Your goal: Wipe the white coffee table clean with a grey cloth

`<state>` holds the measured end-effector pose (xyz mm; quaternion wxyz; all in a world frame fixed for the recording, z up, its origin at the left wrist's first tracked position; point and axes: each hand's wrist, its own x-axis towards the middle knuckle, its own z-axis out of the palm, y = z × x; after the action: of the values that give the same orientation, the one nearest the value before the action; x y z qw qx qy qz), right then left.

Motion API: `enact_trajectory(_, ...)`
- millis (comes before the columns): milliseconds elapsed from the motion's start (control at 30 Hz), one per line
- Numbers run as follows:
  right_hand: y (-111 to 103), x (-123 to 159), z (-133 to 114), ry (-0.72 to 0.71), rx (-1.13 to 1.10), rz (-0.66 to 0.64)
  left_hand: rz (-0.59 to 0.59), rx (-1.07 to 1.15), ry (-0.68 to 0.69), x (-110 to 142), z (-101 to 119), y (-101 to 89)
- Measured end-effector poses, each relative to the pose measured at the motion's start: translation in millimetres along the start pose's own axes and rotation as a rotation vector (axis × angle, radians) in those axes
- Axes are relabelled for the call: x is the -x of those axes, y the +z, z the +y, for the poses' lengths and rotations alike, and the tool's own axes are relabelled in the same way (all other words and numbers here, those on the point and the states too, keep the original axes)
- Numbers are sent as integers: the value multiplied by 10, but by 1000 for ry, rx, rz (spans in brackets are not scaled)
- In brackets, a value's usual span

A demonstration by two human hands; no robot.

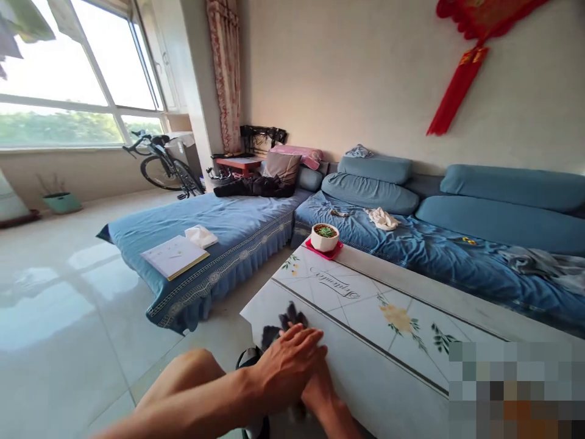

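Note:
My left hand (pixel 287 358) reaches in from the lower left and lies across my right hand (pixel 319 383), its fingers stretched out toward the right. The right hand comes up from the bottom, and its fingers are mostly hidden under the left. Just beyond the hands is a dark grey, soft-looking shape (pixel 292 314) with finger-like points, at the near left end of the white table (pixel 361 369). Whether either hand touches this shape I cannot tell. No object shows between the hands.
A white pot with a succulent (pixel 325 238) stands on a red saucer (pixel 336 253) at the table's far corner. A blue-covered sofa (pixel 256 228) runs along the left and back, bearing a flat book or box (pixel 173 256) and tissues (pixel 201 236). A bicycle (pixel 167 164) leans near the window.

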<state>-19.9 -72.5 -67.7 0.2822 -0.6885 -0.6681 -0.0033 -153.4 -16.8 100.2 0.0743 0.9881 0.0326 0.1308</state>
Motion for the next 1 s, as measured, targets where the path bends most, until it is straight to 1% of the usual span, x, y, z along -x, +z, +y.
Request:
enact_trajectory(67,-345,355,455,28,36,9,19,-65,139,20,48,-194)
enact_trajectory(100,-539,473,712,60,66,21,37,-90,194,34,64,-236)
enact_trajectory(133,-727,535,965,100,97,37,54,-101,238,41,76,-239)
enact_trajectory(167,-894,535,1198,141,129,55,70,-95,270,36,86,-204)
enact_trajectory(200,-1028,467,1399,175,156,70,80,-70,298,17,92,-139)
enact_trajectory(233,-1124,333,1560,207,175,84,84,-28,327,-16,94,-51)
enact_trajectory(267,-1176,134,1673,247,189,90,81,22,367,-59,91,50)
enact_trajectory(300,-1183,-123,1738,289,202,89,75,71,409,-110,83,153)
enact_trajectory(367,-1071,-772,1724,351,226,67,53,129,462,-216,45,328)
enact_trajectory(433,-824,-1494,1537,352,237,31,38,129,432,-302,-17,411)
enact_trajectory(500,-512,-2125,1218,300,226,5,57,105,351,-346,-92,368)
enact_trajectory(533,-358,-2352,1025,265,214,-12,77,94,315,-349,-131,302)
enact_trajectory(567,-219,-2494,824,222,197,-36,96,88,284,-340,-171,214)
enact_trajectory(600,-103,-2536,626,171,176,-64,112,86,251,-323,-213,115)
enact_trajectory(633,-19,-2471,448,116,154,-96,123,84,210,-299,-256,13)
enact_trajectory(667,28,-2298,306,58,132,-133,127,81,154,-272,-302,-80)
enact_trajectory(700,33,-2031,212,5,114,-173,125,77,88,-244,-349,-158)
enact_trajectory(733,-8,-1689,180,-35,98,-202,118,73,12,-217,-395,-216)
enact_trajectory(767,-97,-1303,212,-56,87,-215,106,70,-61,-193,-437,-252)
enact_trajectory(800,-230,-906,309,-54,86,-211,92,69,-123,-173,-472,-269)
enact_trajectory(833,-400,-535,461,-28,94,-188,79,72,-169,-158,-496,-269)
enact_trajectory(867,-593,-225,652,15,114,-155,71,78,-196,-149,-508,-259)
enact_trajectory(900,-793,-2,864,76,145,-111,69,84,-207,-147,-508,-242)
enact_trajectory(933,-981,118,1072,149,183,-67,70,88,-210,-154,-500,-221)
enact_trajectory(967,-1136,130,1256,239,228,-40,74,90,-206,-171,-487,-199)
enact_trajectory(1000,-1246,41,1397,338,273,-18,77,91,-200,-198,-475,-177)
